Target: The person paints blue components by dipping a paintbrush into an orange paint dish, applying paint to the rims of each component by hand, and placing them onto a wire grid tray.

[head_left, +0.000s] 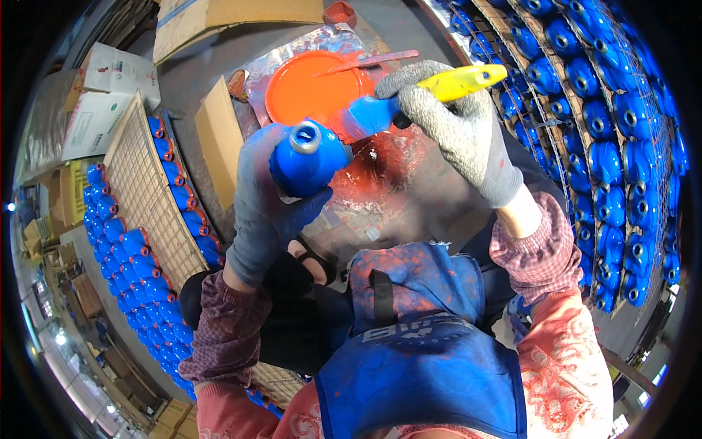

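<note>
The blue part [292, 175] is just eleven o'clock of centre, rounded and glossy; it seems stiff, rather heavy, maybe slippery, so best cupped from below. The left hand [256, 183] curls around it; the right hand [461, 135], in knit glove, grips the brush [376, 115] at two o'clock. Smooth orange paint [311, 91] lies at twelve

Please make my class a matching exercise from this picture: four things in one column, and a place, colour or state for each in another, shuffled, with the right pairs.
Column one
1. Left hand
2. Right hand
3. Stick
4. Apron

Column two
A. Blue, marked with orange-red
B. Holding the yellow-handled brush
C. One end over the orange paint
D. Holding a blue part

Pairs: 1-D, 2-B, 3-C, 4-A
</note>
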{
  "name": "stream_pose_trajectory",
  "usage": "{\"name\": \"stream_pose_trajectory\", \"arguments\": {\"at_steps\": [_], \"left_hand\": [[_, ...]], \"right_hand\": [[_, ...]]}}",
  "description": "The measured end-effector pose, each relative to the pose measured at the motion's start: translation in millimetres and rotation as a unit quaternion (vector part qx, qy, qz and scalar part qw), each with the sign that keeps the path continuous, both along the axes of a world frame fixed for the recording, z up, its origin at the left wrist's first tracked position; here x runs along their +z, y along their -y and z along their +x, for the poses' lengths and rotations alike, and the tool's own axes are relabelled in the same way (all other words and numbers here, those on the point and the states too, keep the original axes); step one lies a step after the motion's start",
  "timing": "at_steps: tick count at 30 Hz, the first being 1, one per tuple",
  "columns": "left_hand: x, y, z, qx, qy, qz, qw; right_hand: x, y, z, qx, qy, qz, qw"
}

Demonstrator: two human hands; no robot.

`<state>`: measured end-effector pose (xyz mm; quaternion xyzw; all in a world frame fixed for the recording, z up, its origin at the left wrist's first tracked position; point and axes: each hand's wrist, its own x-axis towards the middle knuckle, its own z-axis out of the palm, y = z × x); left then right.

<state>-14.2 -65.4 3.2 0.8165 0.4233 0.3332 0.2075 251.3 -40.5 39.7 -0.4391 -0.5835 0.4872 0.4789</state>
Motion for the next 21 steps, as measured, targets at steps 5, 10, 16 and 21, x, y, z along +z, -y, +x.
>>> {"name": "stream_pose_trajectory", "arguments": {"at_steps": [5, 10, 16, 21], "left_hand": [[8.9, 6.2, 7.4, 0.112, 0.118, -0.186, 0.969], [34.4, -6.2, 14.5, 0.081, 0.365, -0.463, 0.803], [-26.5, 3.3, -33.0, 0.107, 0.357, -0.445, 0.814], [5.2, -3.4, -18.1, 0.083, 0.492, -0.522, 0.691]], "right_hand": [[-3.0, 6.4, -8.2, 0.002, 0.015, 0.026, 1.000], [-13.9, 11.9, -6.4, 0.024, 0.041, 0.061, 0.997], [-9.3, 5.9, -9.3, 0.090, 0.159, 0.228, 0.956], [-12.0, 0.8, -5.4, 0.113, 0.207, 0.336, 0.912]]}}
